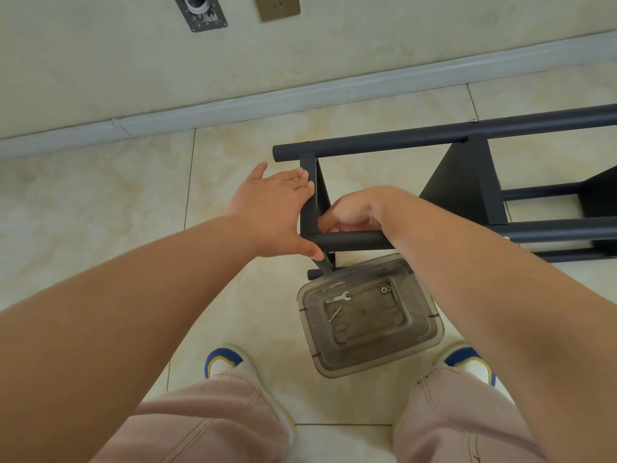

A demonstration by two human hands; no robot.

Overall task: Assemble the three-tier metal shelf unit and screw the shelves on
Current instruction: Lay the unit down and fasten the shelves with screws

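Two hands steady the dark grey tubular metal shelf unit (444, 182), lying sideways on the floor. The left hand (277, 208) presses flat and released against an end bracket; the right hand (354, 212) has its grip curled by the near tube. Rigid and likely light, it is best held by the tubes.

We note a matte dark grey shelf frame (460, 175) on the glossy cream floor tiles (100, 208) veined with beige marbling. Smoky translucent grey plastic bin (430, 342) holds a silver wrench (338, 298). Trousers (213, 422) pale pink; shoes (223, 360) white with blue and yellow. Skirting (233, 101) light grey; wall (367, 35) off-white.
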